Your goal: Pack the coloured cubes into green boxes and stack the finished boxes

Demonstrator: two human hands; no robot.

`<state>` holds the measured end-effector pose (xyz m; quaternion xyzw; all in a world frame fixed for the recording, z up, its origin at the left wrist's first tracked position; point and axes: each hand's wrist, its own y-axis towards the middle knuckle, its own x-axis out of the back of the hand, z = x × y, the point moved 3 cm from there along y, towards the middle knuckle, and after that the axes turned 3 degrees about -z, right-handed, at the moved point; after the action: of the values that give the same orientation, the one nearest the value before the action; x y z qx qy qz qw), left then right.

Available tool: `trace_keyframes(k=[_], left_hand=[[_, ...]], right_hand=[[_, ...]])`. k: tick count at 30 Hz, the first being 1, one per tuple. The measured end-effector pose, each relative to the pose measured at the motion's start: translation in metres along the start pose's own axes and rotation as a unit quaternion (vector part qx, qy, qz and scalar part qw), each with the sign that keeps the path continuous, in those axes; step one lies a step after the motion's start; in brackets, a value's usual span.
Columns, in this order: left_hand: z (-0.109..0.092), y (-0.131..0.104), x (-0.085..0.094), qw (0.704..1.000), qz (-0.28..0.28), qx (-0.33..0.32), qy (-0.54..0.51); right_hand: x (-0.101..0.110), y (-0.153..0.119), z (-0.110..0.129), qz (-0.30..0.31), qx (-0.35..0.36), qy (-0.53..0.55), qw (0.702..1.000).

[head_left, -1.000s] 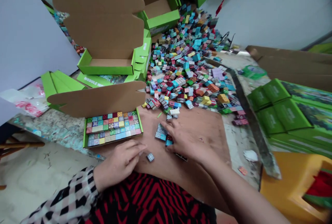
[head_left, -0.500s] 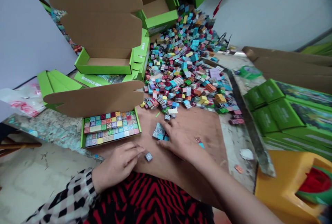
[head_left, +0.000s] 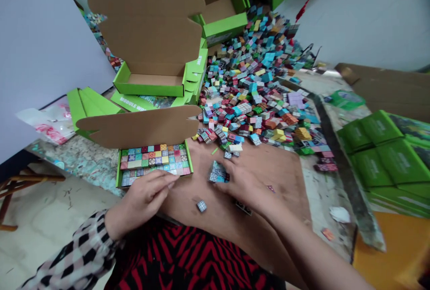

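My right hand (head_left: 242,182) has its thumb and fingers around a small cluster of blue patterned blocks (head_left: 217,172) on the brown board. Its fingertips partly cover the cluster. My left hand (head_left: 146,196) hovers at the front edge of the open green box (head_left: 190,158), fingers stretched out and nothing visible in them. Inside that box, small square patterned blocks (head_left: 144,158) of many colours stand in tidy rows. One grey checked block (head_left: 201,206) lies alone between my hands. A dark block piece (head_left: 243,208) sits partly under my right forearm.
A large heap of loose blocks (head_left: 255,84) fills the back of the table. An open box (head_left: 151,89) stands behind the filled one. Stacked green boxes (head_left: 379,147) are at right, past a long dark strip (head_left: 339,160). Something yellow (head_left: 386,245) is at lower right.
The camera view has shifted, moving the scene rightward. My left hand has drawn away from the checked block toward the box. My right hand stays on the blue blocks, which now look tilted up.
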<state>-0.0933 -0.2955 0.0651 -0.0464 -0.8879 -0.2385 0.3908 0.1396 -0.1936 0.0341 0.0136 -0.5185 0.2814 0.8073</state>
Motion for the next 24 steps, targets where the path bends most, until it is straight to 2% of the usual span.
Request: trace_keyframes(k=[2, 6, 8, 12, 16, 21, 24], left_hand=[[0.009, 0.000, 0.003, 1.000, -0.019, 0.012, 0.015], [0.028, 0.003, 0.006, 0.992, -0.051, 0.023, 0.113], [0.035, 0.006, 0.004, 0.981, -0.032, 0.033, 0.190], [0.042, 0.015, -0.005, 0.951, 0.047, 0.047, 0.301], [0.044, 0.020, -0.009, 0.936, 0.072, 0.048, 0.341], [0.048, 0.020, -0.009, 0.940, 0.045, 0.027, 0.337], [0.050, 0.018, -0.010, 0.945, 0.024, 0.011, 0.325]], right_hand=[[0.009, 0.001, 0.011, 0.000, 0.011, 0.015, 1.000], [0.024, 0.015, 0.049, -0.015, 0.101, 0.038, 0.994], [0.026, 0.026, 0.070, -0.026, 0.134, 0.022, 0.990], [0.017, 0.048, 0.104, -0.014, 0.159, -0.041, 0.986], [0.004, 0.065, 0.114, -0.010, 0.164, -0.088, 0.983], [-0.002, 0.075, 0.110, -0.007, 0.153, -0.110, 0.982], [0.001, 0.074, 0.116, 0.004, 0.146, -0.146, 0.978]])
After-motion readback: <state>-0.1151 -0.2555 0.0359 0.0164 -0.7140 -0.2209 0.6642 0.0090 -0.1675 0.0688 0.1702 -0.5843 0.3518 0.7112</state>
